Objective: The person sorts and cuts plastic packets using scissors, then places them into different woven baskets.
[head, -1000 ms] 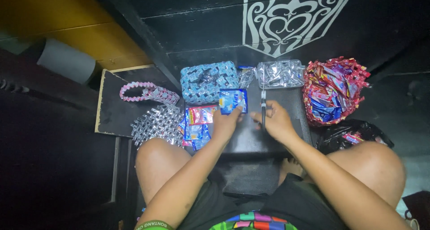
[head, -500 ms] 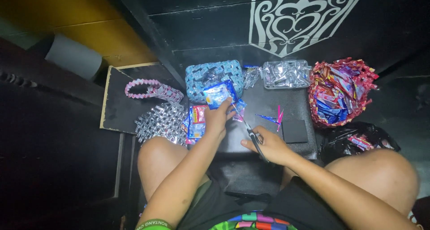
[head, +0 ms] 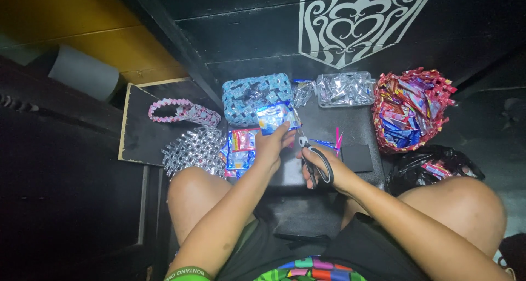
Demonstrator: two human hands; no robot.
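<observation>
The left hand (head: 271, 145) pinched a blue and white sachet wrapper (head: 275, 116) by its lower edge, thumb and fingers closed on it, and held it up over the dark work surface (head: 356, 128), just in front of the blue woven basket (head: 256, 96). The right hand (head: 324, 168) was clenched through the black loops of a pair of scissors (head: 313, 156), whose blades reached up to the wrapper's right edge. A second earlier both hands had lain flat near the middle of the surface with the wrapper between them; half a second ago the left hand had raised the wrapper while the scissors were still low and pointed away. Now blade and wrapper had met (whether the blades had bitten into the foil could not be told), so the work looked to have passed from picking up to cutting. A stack of flat wrappers (head: 240, 149) lay beside the left wrist, a silver woven mat (head: 193, 148) and pink woven handle (head: 183, 111) further left, a red basket of wrappers (head: 412, 110) to the right.
</observation>
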